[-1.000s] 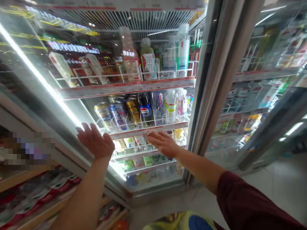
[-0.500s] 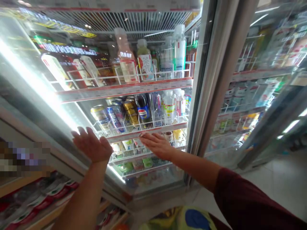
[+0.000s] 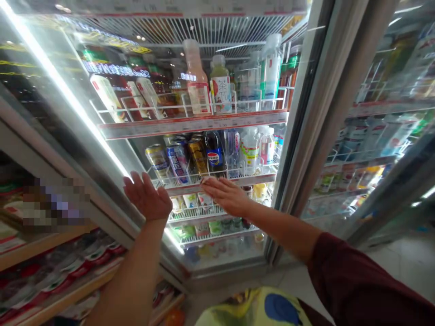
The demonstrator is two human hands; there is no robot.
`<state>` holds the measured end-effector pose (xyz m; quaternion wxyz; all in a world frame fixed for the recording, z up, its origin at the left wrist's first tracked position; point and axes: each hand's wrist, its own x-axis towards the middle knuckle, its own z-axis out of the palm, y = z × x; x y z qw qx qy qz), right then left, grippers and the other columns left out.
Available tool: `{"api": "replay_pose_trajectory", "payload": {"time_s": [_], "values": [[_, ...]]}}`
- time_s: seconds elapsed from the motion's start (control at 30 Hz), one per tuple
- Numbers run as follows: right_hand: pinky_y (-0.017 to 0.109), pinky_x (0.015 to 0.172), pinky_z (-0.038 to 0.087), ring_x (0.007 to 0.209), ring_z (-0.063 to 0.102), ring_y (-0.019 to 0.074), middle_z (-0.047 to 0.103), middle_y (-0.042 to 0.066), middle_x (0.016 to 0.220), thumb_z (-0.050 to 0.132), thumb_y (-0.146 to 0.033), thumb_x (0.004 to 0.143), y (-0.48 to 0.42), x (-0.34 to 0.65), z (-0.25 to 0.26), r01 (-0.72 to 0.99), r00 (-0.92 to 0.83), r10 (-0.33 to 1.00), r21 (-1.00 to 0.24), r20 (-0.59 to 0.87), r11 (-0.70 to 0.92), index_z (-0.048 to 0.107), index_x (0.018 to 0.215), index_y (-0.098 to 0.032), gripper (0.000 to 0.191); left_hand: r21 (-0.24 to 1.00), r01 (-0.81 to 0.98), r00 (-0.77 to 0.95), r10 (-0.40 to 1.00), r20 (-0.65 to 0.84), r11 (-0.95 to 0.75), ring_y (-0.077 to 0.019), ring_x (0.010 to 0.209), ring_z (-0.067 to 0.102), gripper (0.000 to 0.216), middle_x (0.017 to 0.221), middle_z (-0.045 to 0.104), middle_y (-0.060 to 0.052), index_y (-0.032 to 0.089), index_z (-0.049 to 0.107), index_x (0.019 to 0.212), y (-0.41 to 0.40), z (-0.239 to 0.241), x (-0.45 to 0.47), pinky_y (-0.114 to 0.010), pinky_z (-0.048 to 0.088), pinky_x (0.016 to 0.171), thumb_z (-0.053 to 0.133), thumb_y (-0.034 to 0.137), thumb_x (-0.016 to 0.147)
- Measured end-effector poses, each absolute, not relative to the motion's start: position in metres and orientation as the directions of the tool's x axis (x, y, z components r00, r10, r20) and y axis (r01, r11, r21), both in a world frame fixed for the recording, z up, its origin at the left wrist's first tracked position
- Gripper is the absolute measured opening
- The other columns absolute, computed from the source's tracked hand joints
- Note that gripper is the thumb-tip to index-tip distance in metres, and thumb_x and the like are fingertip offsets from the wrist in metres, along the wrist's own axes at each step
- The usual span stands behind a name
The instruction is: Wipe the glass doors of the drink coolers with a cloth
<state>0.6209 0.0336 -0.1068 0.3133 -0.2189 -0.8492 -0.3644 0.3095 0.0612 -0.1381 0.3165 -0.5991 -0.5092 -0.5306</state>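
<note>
My left hand (image 3: 148,197) is raised before the glass-fronted drinks fridge, fingers spread and holding nothing. To its right my right hand (image 3: 227,195) stretches sideways across the glass, fingers straight and together, palm down, also bare. Whether either hand touches the glass I cannot tell. Behind it, on the middle shelf, stand a dark Pepsi bottle (image 3: 213,154), a gold can (image 3: 198,155), a blue can (image 3: 177,162) and clear bottles such as one with a yellow-green label (image 3: 250,150). On the shelf above are a pink bottle (image 3: 197,81) and a green tea bottle (image 3: 220,86).
A metal door frame (image 3: 326,108) runs down the right, with another fridge section of bottles beyond it. Wooden shelves (image 3: 47,246) of packaged goods stand at lower left. Something yellow with a blue patch (image 3: 280,309) is below me, above the tiled floor (image 3: 404,258).
The view has shifted, so the fridge and its shelves appear farther right. Both hands keep nearly the same pose, the left appearing slightly farther right and higher.
</note>
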Motion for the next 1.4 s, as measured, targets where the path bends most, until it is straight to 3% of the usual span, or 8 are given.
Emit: {"api": "replay_pose_trajectory", "payload": {"time_s": [0.23,0.43,0.67,0.77,0.87,1.03,1.2,1.4], "values": [[0.052,0.140,0.032,0.169,0.029,0.0234,0.053,-0.001,0.170,0.042,-0.014,0.112,0.050,0.649,-0.031,0.825,-0.237,0.128,0.130,0.963,0.551,0.036,0.172,-0.032,0.063,0.270,0.908,-0.152,0.349,0.924,-0.319,-0.0470,0.169,0.004,0.085,0.172,0.028,-0.037,-0.008,0.040,0.160,0.057,-0.131,0.314,-0.073,0.003,0.135,0.042,0.057,0.106],[0.036,0.137,0.037,0.160,0.045,0.0140,0.066,-0.003,0.158,0.047,-0.013,0.110,0.034,0.648,-0.099,0.678,-0.629,0.083,0.493,0.773,0.545,0.057,0.158,-0.024,0.051,0.222,0.945,-0.137,0.325,0.936,-0.241,-0.0467,0.169,0.009,0.077,0.173,0.030,-0.032,-0.001,0.037,0.165,0.053,-0.130,0.317,-0.075,0.011,0.135,0.044,0.047,0.105],[0.052,0.139,0.032,0.171,0.024,0.0244,0.054,0.003,0.169,0.040,-0.018,0.113,0.057,0.670,-0.021,0.892,-0.128,0.073,0.083,0.989,0.445,0.047,0.166,-0.025,0.054,0.147,0.955,-0.088,0.226,0.970,-0.257,-0.0495,0.166,0.016,0.078,0.175,0.032,-0.026,0.008,0.036,0.169,0.061,-0.136,0.310,-0.078,0.018,0.133,0.047,0.049,0.104],[0.047,0.137,0.037,0.169,0.031,0.0222,0.059,0.002,0.165,0.043,-0.020,0.113,0.050,0.659,-0.042,0.841,-0.342,0.060,0.277,0.938,0.465,0.056,0.160,-0.023,0.049,0.106,0.958,-0.053,0.195,0.979,-0.268,-0.0494,0.166,0.016,0.077,0.177,0.029,-0.022,0.015,0.032,0.172,0.065,-0.139,0.305,-0.080,0.020,0.132,0.051,0.045,0.103],[0.035,0.135,0.040,0.165,0.037,0.0119,0.053,-0.006,0.170,0.043,-0.016,0.112,0.038,0.643,-0.074,0.617,-0.731,0.145,0.555,0.667,0.558,0.053,0.162,-0.029,0.052,0.094,0.957,-0.044,0.181,0.982,-0.276,-0.0507,0.166,0.019,0.076,0.176,0.030,-0.024,0.016,0.030,0.172,0.060,-0.134,0.309,-0.084,0.022,0.128,0.053,0.040,0.103],[0.035,0.137,0.037,0.170,0.023,0.0152,0.037,0.008,0.180,0.041,-0.011,0.109,0.040,0.615,-0.063,0.676,-0.609,0.207,0.365,0.765,0.640,0.037,0.171,-0.016,0.062,-0.080,0.861,0.096,0.005,0.995,-0.503,-0.0403,0.171,0.006,0.079,0.182,0.010,-0.022,0.017,0.016,0.177,0.031,-0.104,0.369,-0.072,0.014,0.136,0.051,0.029,0.108],[0.037,0.134,0.042,0.172,0.019,0.0197,0.017,0.020,0.184,0.039,-0.018,0.109,0.046,0.601,-0.042,0.617,-0.488,0.121,0.243,0.865,0.748,-0.013,0.173,-0.003,0.084,-0.277,0.735,0.368,0.020,0.930,-0.620,-0.0265,0.170,0.021,0.071,0.182,0.021,-0.014,0.020,0.006,0.178,0.026,-0.069,0.445,-0.046,0.032,0.138,0.030,0.037,0.114],[0.052,0.141,0.021,0.168,0.031,0.0251,0.035,0.010,0.180,0.054,-0.048,0.112,0.039,0.689,-0.032,0.743,-0.518,0.170,0.342,0.838,0.575,0.003,0.178,-0.023,0.087,-0.355,0.770,0.458,0.072,0.886,-0.531,-0.0318,0.171,0.011,0.074,0.174,0.041,-0.014,0.020,0.021,0.176,0.025,-0.070,0.449,-0.056,0.027,0.138,0.053,0.030,0.110]]}}
